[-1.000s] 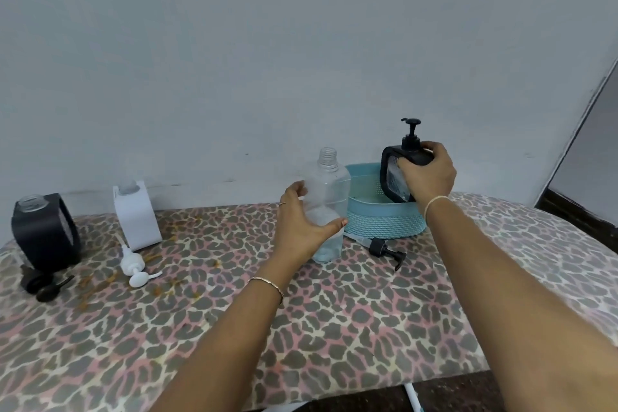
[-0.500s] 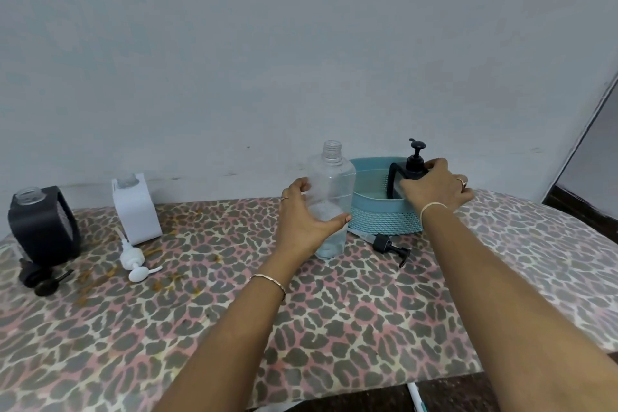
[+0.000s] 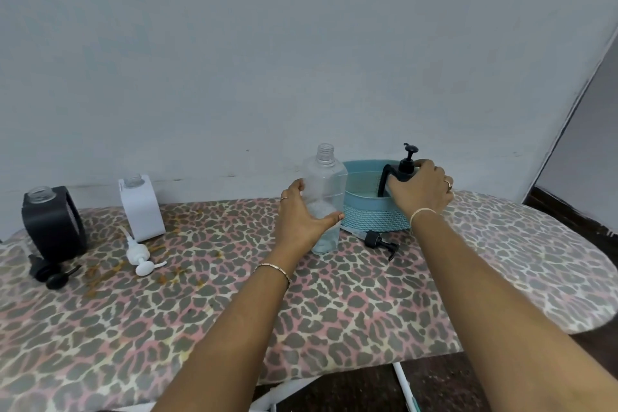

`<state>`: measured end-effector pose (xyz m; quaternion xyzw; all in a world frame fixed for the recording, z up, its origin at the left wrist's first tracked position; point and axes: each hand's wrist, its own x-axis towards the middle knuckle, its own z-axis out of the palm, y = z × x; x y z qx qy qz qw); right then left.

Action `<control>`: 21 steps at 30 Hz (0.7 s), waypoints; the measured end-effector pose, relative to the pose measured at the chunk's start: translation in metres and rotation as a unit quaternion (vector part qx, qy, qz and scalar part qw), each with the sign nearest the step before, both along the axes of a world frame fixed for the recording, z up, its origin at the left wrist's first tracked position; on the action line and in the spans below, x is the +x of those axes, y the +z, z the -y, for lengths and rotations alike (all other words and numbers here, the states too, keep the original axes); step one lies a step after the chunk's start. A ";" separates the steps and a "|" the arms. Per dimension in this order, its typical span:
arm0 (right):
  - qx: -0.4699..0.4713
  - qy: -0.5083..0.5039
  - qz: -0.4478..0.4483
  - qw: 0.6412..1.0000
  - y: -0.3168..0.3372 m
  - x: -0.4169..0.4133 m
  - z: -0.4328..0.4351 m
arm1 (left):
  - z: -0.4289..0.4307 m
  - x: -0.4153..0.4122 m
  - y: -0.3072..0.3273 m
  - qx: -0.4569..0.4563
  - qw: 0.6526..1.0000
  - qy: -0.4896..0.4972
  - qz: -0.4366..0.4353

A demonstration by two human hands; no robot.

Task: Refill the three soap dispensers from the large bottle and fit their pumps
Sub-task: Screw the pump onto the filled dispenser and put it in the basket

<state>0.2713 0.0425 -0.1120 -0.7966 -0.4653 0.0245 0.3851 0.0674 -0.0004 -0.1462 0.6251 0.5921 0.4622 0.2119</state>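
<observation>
The right hand [image 3: 422,189], grip closed on the pumped black dispenser [image 3: 398,174], has lowered it into the blue basket [image 3: 371,211]: one done. The left hand [image 3: 302,216] clasps the large bottle [image 3: 325,197], upright on the desk [image 3: 234,294]; two dispensers remain.

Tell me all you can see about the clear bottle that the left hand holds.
The clear bottle looks like transparent plastic, with flat sides, rounded shoulders and a ribbed, threaded neck that is open, with no cap or pump. It stands upright on the leopard-print board, just left of the blue basket. A little clear liquid fills its lower part only. The left hand wraps around its middle, thumb in front. A black pump lies on the board beside its base.
</observation>
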 end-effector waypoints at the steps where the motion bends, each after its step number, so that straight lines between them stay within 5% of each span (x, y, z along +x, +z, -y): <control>1: 0.020 0.012 -0.001 1.000 0.000 -0.005 0.006 | 0.002 0.000 0.002 0.001 1.000 -0.003 -0.004; 11: 0.163 0.153 -0.022 0.975 -0.026 -0.072 0.088 | 0.044 -0.021 0.011 -0.008 0.999 0.026 -0.038; 21: 0.082 0.308 0.042 0.947 -0.030 -0.157 0.131 | 0.094 -0.102 0.012 0.011 0.991 0.131 -0.023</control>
